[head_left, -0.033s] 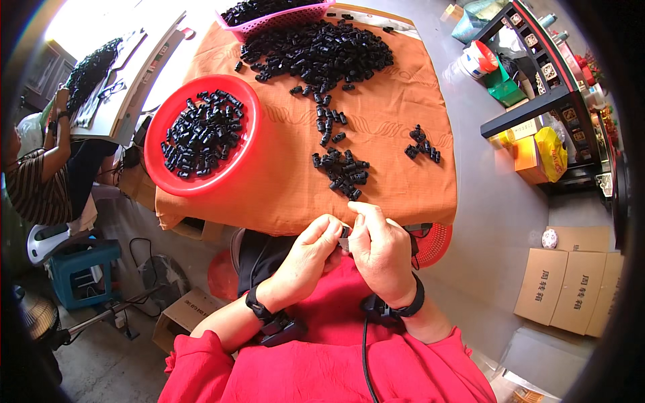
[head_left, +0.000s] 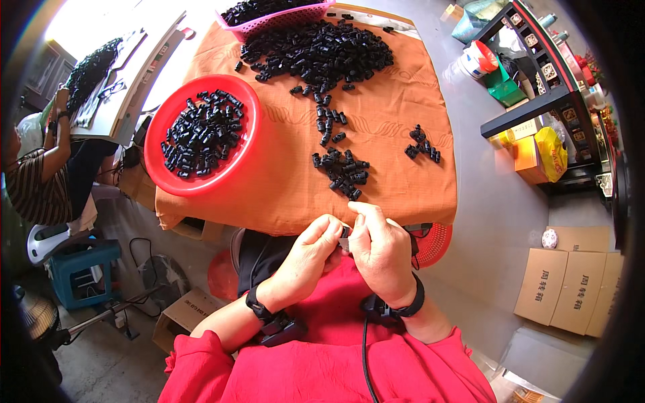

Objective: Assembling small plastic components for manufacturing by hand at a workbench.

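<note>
Black plastic, to judge by its sheen, meets bare skin at the near edge of an orange cloth-covered desk [head_left: 396, 191], where a small tubular connector [head_left: 346, 232] is caught between two hands. The left grip [head_left: 304, 262] pinches it from one side, thumb laid along the top; the right grip [head_left: 384, 254] closes on it from the other, its index finger lifted away and its lower fingers hidden. Most of the connector is covered, so its exact angle cannot be told. Just beyond the grip lies a loose cluster of similar connectors [head_left: 341, 173]; farther off in the same direction spreads a large heap [head_left: 319, 57], with a pink basket [head_left: 282, 20] behind it. A red basin [head_left: 235, 161] of such parts stands beyond the left grip and to its left, while a few strays [head_left: 423, 146] lie beyond the right grip and to its right. Each connector is likely light, stiff and hard to crush, though its smooth, rounded barrel could roll or slip under a careless thumb. Best held around the thick middle of the body, thumb opposed to forefinger, the ends left uncovered.
</note>
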The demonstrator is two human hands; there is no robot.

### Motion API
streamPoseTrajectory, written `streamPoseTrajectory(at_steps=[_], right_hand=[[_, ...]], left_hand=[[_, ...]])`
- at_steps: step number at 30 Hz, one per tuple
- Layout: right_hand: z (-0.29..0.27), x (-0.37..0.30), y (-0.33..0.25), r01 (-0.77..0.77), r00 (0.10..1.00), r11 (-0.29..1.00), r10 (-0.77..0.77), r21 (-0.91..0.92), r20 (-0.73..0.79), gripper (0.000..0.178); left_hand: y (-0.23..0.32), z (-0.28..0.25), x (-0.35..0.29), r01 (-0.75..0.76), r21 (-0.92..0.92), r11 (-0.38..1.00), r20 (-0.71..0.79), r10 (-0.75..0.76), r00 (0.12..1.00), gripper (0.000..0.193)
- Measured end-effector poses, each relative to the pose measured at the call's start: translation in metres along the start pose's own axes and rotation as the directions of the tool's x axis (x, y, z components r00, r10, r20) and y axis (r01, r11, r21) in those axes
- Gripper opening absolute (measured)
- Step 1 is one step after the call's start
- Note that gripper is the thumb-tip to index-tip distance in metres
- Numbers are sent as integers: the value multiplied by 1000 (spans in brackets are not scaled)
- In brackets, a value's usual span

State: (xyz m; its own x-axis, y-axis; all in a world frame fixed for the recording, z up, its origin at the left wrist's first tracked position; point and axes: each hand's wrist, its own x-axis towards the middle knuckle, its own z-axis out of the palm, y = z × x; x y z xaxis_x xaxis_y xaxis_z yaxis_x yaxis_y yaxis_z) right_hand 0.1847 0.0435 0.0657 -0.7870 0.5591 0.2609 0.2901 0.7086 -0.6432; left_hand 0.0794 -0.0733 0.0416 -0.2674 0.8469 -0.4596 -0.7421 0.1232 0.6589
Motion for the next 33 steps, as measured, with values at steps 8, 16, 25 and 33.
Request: streamPoseTrajectory(at_steps=[8, 16, 25, 33], right_hand=[[0, 0, -1, -12, 1000, 1000, 12, 7, 15, 27], [0, 0, -2, -44, 998, 999, 43, 14, 35, 26], [-5, 5, 12, -150, 974, 985, 162, 85, -157, 20], [-8, -1, 8, -156, 988, 972, 156, 174, 14, 18]], left_hand=[[-2, -1, 1, 3, 2, 1000, 12, -3, 1000, 20], [-3, 0, 0, -14, -12, 1000, 8, 14, 1000, 19], [-3, 0, -4, 39, 25, 999, 2, -39, 999, 23], [1, -6, 0, 92, -150, 984, 126, -73, 989, 27]])
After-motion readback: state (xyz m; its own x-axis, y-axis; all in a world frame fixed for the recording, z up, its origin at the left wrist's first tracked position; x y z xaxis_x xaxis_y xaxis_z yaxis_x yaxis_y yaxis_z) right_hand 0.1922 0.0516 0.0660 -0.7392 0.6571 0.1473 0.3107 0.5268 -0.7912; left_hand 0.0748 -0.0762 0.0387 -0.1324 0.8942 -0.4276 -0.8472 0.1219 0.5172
